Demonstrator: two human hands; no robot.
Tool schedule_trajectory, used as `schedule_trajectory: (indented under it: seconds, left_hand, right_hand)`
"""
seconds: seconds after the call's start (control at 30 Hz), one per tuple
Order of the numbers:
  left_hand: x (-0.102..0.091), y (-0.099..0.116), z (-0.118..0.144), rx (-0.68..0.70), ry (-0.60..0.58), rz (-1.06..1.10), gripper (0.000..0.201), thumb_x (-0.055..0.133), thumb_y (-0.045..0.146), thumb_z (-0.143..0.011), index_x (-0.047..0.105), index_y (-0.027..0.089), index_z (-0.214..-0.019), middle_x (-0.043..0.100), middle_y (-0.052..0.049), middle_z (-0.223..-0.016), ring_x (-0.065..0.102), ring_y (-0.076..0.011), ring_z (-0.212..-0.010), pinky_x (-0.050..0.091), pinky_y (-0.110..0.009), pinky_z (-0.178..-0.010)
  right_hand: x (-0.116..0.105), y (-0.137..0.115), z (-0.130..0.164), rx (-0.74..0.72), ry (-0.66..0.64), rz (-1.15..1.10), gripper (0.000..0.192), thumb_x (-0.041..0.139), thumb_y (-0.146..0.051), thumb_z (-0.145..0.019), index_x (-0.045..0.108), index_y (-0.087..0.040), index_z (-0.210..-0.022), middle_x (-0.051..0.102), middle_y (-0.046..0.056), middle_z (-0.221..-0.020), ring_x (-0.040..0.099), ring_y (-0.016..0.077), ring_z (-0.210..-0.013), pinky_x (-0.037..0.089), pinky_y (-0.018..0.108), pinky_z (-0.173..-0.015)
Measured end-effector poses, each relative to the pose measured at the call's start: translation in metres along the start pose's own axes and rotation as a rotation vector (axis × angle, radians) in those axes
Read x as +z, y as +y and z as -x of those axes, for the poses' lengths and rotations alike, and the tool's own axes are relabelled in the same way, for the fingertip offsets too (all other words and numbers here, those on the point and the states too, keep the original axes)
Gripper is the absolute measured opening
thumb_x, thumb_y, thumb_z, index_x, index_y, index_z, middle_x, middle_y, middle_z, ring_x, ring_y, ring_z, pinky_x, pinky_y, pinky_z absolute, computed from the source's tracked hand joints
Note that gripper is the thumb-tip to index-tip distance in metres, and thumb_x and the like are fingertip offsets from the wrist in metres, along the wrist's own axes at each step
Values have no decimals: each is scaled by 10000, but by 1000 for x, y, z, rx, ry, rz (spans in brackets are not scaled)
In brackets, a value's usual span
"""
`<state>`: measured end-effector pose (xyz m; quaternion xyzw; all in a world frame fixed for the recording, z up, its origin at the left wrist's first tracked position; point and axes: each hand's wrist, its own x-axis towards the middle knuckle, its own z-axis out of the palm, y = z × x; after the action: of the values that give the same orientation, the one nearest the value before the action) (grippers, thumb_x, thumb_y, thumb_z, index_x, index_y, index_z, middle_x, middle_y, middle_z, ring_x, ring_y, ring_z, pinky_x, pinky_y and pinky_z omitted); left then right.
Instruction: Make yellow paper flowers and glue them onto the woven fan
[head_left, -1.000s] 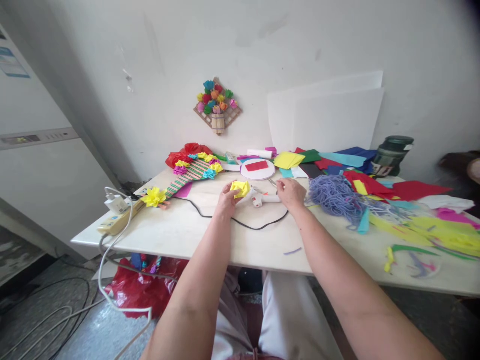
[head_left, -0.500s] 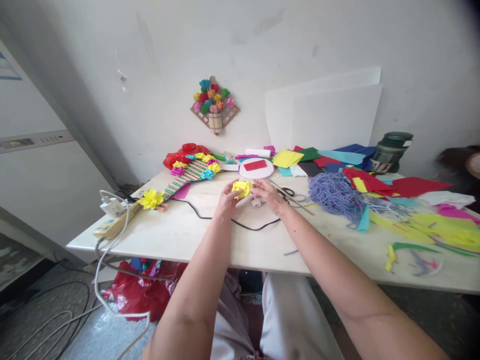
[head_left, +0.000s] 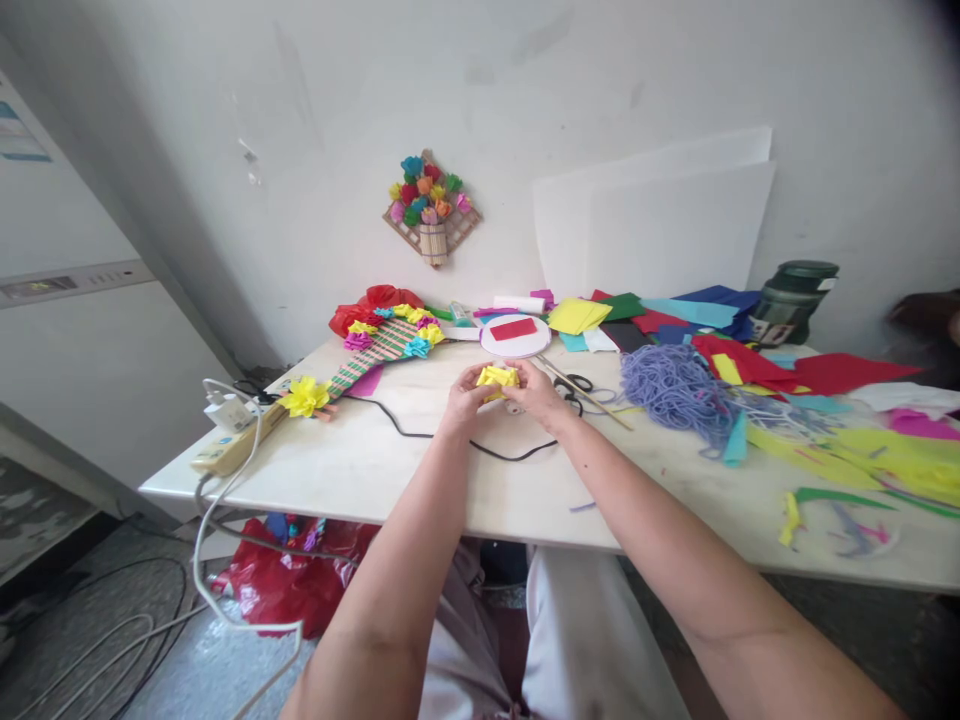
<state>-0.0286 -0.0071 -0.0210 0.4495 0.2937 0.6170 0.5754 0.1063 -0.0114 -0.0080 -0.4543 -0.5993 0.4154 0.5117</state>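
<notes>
Both hands, left [head_left: 463, 398] and right [head_left: 538, 392], pinch one yellow paper flower [head_left: 498, 378] between them above the table [head_left: 375, 470]. Flower appears folded but loose. Several finished flowers already sit on the striped board [head_left: 379, 345]; cut paper [head_left: 862, 455] lies unused.

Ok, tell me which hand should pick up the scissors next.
Right. The scissors lie just beside the right hand, on its outer side. The left hand sits across the yellow paper flower that both hands pinch, so it would probably have to cross over.
</notes>
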Motion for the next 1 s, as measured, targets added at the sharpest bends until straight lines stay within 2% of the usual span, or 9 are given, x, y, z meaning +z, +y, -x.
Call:
schedule_trajectory:
  seconds: [0.43, 0.57, 0.63, 0.7, 0.8, 0.9, 1.0]
  left_hand:
    - [9, 3, 6, -3, 42, -17, 469, 737, 178, -494, 637, 175, -953, 671, -35, -889, 622, -201, -825, 478, -363, -803]
    - [10, 9, 3, -60, 22, -21, 472, 673, 191, -566, 617, 213, -1034, 644, -54, -1017, 615, -214, -880, 496, -393, -801]
    - [10, 13, -2, -126, 55, -33, 446, 660, 229, -607, 604, 224, -1050, 640, -66, -1042, 614, -214, -881, 496, -404, -808]
    - [7, 18, -8, -167, 131, -38, 421, 675, 271, -629, 591, 213, -1037, 646, -83, -1025, 615, -215, -879, 489, -400, -817]
    - [-6, 30, -19, -143, 293, 77, 291, 627, 325, -700, 572, 189, -951, 637, -100, -1052, 620, -208, -877, 486, -385, -830]
    - [-29, 42, -28, -99, 464, 207, 155, 555, 297, -769, 550, 173, -862, 620, -103, -1021, 619, -188, -907, 478, -341, -855]
    - [-55, 52, -37, -53, 599, 286, 116, 513, 299, -819, 533, 188, -848, 594, -76, -1027, 602, -160, -975, 457, -277, -876]
  right_hand:
    - [4, 6, -2, -67, 76, 43, 544, 588, -184, -632, 542, -183, -1175, 656, 76, -1039, 634, 196, -933, 532, 340, -794]
    - [1, 2, 0, -51, 103, -29, 580, 605, -216, -593, 535, -176, -1167, 647, 82, -1035, 632, 207, -890, 535, 351, -764]
    - [-1, -2, 0, -38, 120, -81, 585, 607, -239, -580, 536, -181, -1157, 640, 72, -1029, 628, 202, -873, 535, 342, -745]
    - [-3, -7, 1, -41, 129, -133, 573, 612, -252, -564, 544, -182, -1128, 635, 57, -1000, 622, 197, -863, 529, 336, -743]
    - [-4, -14, 2, -25, 107, -182, 546, 635, -253, -539, 551, -183, -1074, 629, 36, -948, 612, 190, -865, 517, 325, -745]
    - [-2, -20, 1, -5, 55, -182, 526, 646, -243, -532, 550, -194, -1047, 618, 11, -890, 605, 168, -794, 513, 312, -693]
    - [3, -26, -1, 23, 7, -160, 517, 626, -226, -539, 551, -201, -1050, 600, -12, -829, 581, 140, -685, 498, 290, -603]
